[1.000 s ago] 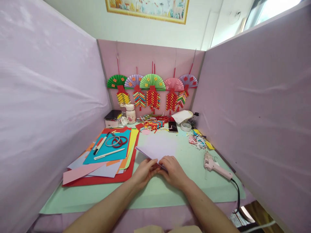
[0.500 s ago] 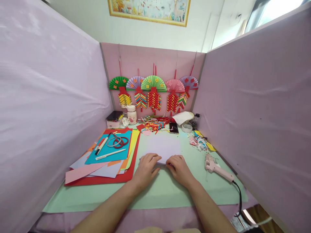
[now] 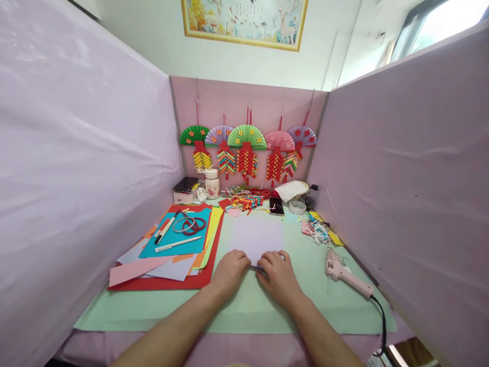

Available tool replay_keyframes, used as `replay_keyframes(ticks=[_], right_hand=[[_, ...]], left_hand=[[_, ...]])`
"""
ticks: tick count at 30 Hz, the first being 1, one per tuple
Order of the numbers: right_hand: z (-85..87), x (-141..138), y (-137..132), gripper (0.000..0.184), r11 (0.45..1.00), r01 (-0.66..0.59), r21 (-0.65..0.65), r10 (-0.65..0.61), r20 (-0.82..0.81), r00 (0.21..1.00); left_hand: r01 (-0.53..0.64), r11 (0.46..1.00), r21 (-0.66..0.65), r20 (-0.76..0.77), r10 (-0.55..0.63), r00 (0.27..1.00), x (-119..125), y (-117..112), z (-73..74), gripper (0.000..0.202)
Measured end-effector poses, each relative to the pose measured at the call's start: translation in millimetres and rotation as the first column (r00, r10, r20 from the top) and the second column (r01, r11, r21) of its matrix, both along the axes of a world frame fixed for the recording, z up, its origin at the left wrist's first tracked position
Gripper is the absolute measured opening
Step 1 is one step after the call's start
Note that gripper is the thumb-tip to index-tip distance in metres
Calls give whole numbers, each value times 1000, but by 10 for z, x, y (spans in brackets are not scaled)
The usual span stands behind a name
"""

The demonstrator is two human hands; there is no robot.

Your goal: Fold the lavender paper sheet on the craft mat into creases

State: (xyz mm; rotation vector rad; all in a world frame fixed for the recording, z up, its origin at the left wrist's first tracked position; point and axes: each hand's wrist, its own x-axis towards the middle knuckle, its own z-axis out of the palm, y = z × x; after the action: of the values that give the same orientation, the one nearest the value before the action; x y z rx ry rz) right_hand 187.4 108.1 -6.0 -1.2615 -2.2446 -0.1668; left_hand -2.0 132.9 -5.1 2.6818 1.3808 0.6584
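A pale lilac sheet of paper lies on the light green table cover in front of me. Curled over its near left part, my left hand grips the edge, its thumb hidden. My right hand closes on the same near edge, thumb underneath and fingers bent on top. A small gap between the two hands shows a narrow strip of the paper's near edge. Whether that edge is folded is hard to make out.
Stacked coloured papers with pens and rings on top lie to the left. A glue gun rests at right, near paper shreds. Behind are a phone, tape roll, bottle and hanging paper fans.
Both hands have drawn slightly closer to me along the paper's near edge, and the left fingers have curled in more. The camera view has shifted a little.
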Motion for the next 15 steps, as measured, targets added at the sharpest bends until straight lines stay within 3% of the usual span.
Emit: replay_keyframes(ticks=[7, 15], right_hand=[[-115, -33, 62, 13, 999, -20, -25, 21, 26, 999], [-98, -21, 59, 12, 997, -13, -74, 14, 11, 1000]], left_hand=[[19, 999, 26, -62, -17, 998, 17, -41, -85, 18], [-1, 999, 41, -169, 8, 986, 29, -74, -48, 15]])
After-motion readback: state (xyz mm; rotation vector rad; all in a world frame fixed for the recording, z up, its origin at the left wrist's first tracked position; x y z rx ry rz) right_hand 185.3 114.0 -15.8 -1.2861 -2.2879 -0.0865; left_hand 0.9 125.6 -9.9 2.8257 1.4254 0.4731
